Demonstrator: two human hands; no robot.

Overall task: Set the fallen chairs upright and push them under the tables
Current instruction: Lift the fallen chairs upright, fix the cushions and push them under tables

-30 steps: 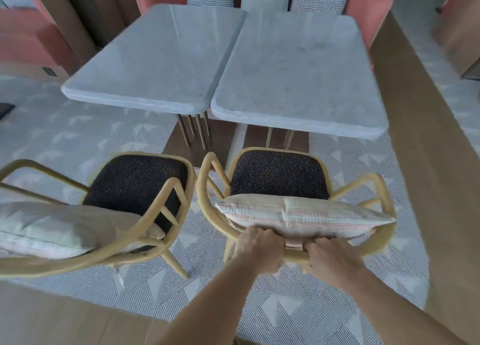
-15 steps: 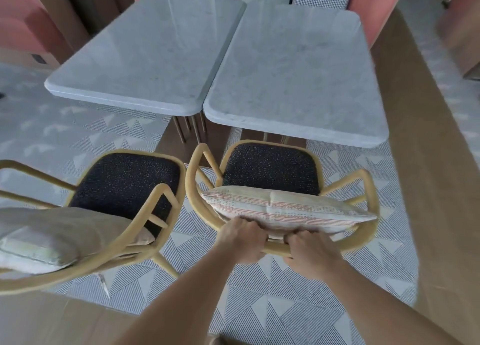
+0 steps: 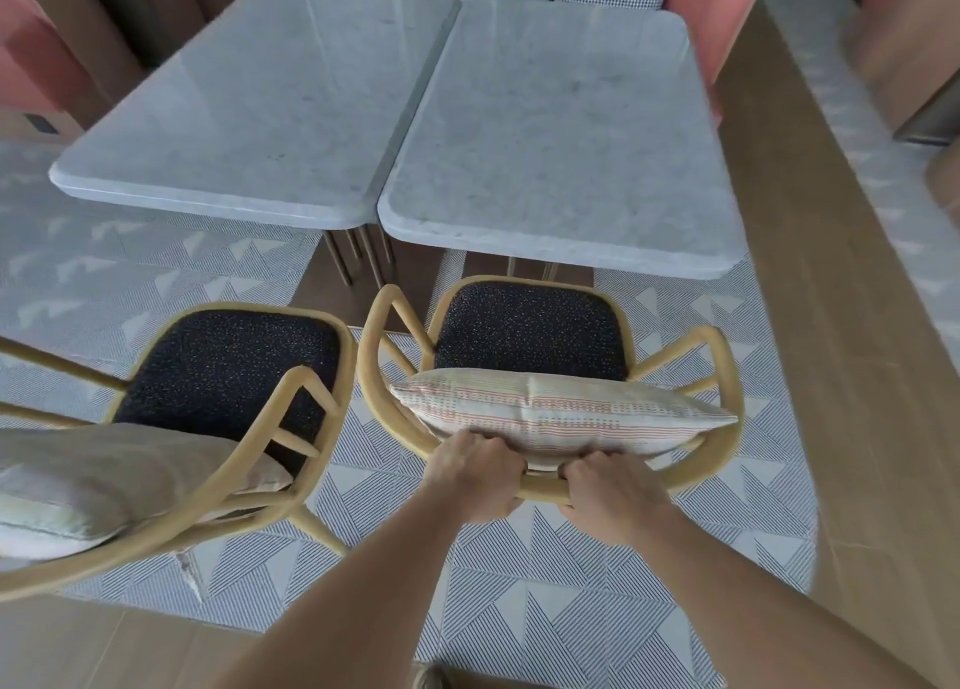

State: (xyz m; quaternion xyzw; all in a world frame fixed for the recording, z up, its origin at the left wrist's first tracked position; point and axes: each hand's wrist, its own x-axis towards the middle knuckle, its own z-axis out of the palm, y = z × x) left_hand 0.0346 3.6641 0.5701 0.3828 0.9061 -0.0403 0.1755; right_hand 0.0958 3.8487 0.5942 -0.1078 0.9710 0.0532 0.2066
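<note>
A yellow rattan chair (image 3: 719,376) with a black seat stands upright in front of the right marble table (image 3: 550,132); a striped cushion (image 3: 561,413) leans against its backrest. My left hand (image 3: 475,473) and my right hand (image 3: 610,496) both grip the top rail of its back, side by side. The seat's front edge sits just at the table's near edge. A second matching chair (image 3: 291,413) stands upright to the left, facing the left marble table (image 3: 249,101), with a pale cushion (image 3: 104,480) on it.
Pink upholstered seats (image 3: 727,8) with checked cushions line the far side of the tables. A patterned rug (image 3: 597,610) lies under the chairs, wooden floor (image 3: 831,325) to the right. Table legs (image 3: 358,257) show between the tables.
The right chair has slid forward toward the right table, both hands still on its back rail. The left chair has not moved.
</note>
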